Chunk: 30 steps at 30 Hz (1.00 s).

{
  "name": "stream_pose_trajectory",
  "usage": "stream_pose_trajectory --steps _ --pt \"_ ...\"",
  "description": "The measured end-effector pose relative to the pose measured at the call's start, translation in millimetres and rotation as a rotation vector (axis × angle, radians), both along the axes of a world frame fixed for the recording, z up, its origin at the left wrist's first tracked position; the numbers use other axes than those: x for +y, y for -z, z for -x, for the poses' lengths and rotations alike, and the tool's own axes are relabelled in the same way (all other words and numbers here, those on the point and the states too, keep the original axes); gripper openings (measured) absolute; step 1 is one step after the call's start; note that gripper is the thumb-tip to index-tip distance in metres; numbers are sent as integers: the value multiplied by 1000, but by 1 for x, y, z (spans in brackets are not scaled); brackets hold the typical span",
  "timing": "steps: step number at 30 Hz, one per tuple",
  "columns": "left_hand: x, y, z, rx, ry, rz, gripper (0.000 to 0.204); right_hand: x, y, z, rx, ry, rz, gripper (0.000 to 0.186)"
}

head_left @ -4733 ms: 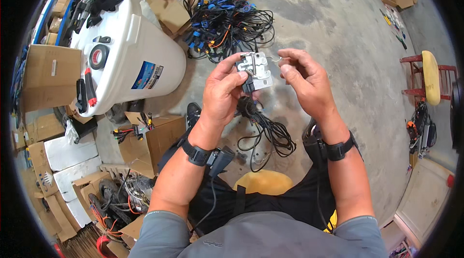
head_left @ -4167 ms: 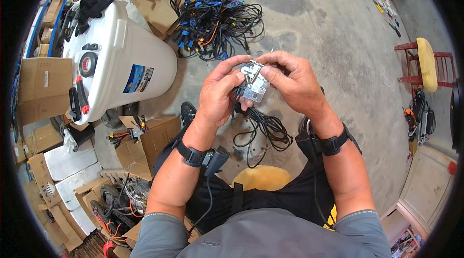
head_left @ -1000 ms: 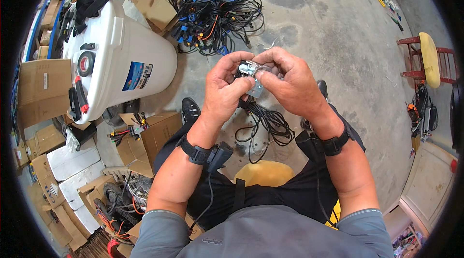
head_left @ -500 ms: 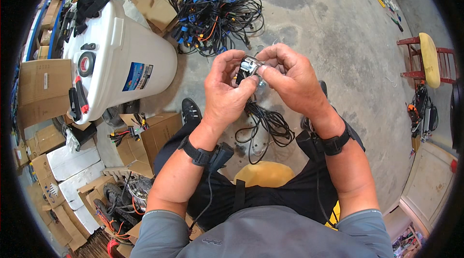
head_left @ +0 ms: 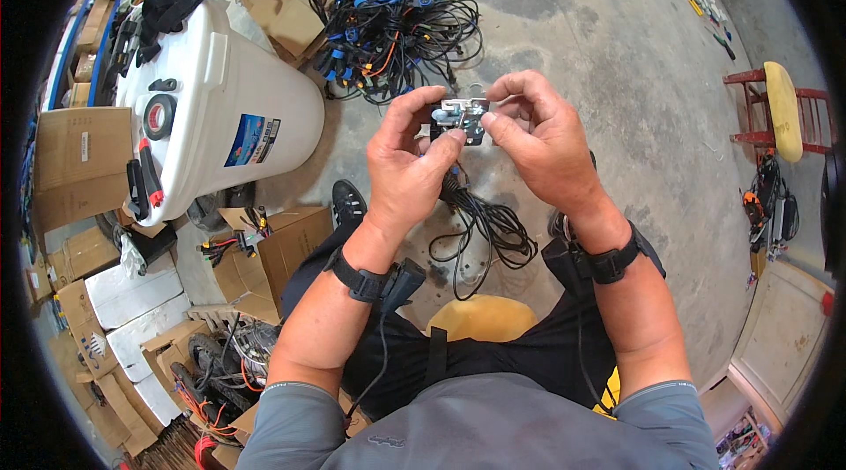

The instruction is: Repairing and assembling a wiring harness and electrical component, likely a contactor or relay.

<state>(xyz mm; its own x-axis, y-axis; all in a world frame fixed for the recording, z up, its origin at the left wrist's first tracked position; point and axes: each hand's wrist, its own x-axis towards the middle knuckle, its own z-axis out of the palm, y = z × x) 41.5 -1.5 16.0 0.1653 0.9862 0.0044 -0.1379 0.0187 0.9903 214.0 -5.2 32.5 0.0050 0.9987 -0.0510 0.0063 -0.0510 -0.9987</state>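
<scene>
A small metal latch mechanism [head_left: 462,118], silver with a black body, is held up between my hands above my knees. My left hand [head_left: 405,153] grips its left side, thumb along the lower edge and fingers curled at the top. My right hand [head_left: 542,140] pinches the right side with the thumb, its index finger bent by the upper corner. A loose coil of black cable [head_left: 485,232] hangs or lies beneath the latch; whether it connects is hidden.
A white barrel [head_left: 220,135] with tape [head_left: 158,116] and tools stands left, among cardboard boxes [head_left: 79,153]. A tangled cable pile [head_left: 388,29] lies ahead on the concrete floor. A red chair with yellow cushion [head_left: 777,109] is at right; a yellow seat [head_left: 480,318] shows between my legs.
Over the last second both hands have risen slightly and spread a little, and the latch has turned, showing more of its black body and silver fittings between the fingers.
</scene>
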Motion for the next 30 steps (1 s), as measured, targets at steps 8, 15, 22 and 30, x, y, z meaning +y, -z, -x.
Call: stream_pose_trajectory --steps 8,15,22,30 --pt "2 8 3 -36 -21 -54 45 1 6 1 -143 -55 -141 18" --pt "3 8 2 -147 17 -36 42 -2 9 7 14 -72 -33 23" --pt "2 8 2 -169 43 -110 34 0 0 2 223 -109 93 21" --pt "2 11 -1 -80 30 -226 33 0 3 1 295 -100 105 20"
